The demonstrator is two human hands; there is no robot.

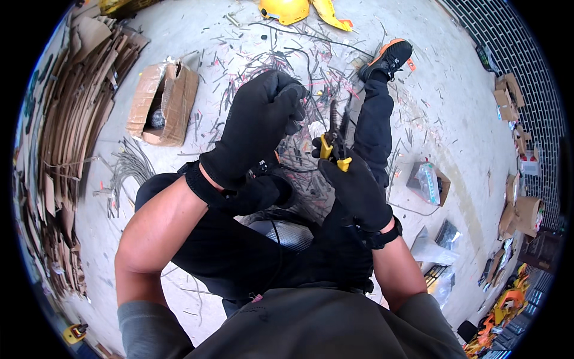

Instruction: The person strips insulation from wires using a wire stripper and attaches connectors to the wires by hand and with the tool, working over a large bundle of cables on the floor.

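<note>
Both my hands wear black gloves. My right hand (357, 190) grips a pair of wire strippers (326, 145) with yellow handles; their dark jaws point away from me and stand apart. To its left, my left hand (258, 122) is raised with its fingers curled together; whatever is in them, if anything, is hidden. The two hands are not touching. On the floor beyond them lie many short offcuts of cable (275, 63), grey, black and pink. A thin black cable (278, 239) hangs down between my legs.
An opened cardboard box (179, 107) stands on the left, near stacked flattened cardboard (66, 137). A bundle of grey cables (133, 163) lies below the box. Ahead is a yellow helmet (284, 9). To the right sits a small carton (441, 185) with a plastic bag. My right leg (374, 119) stretches forward.
</note>
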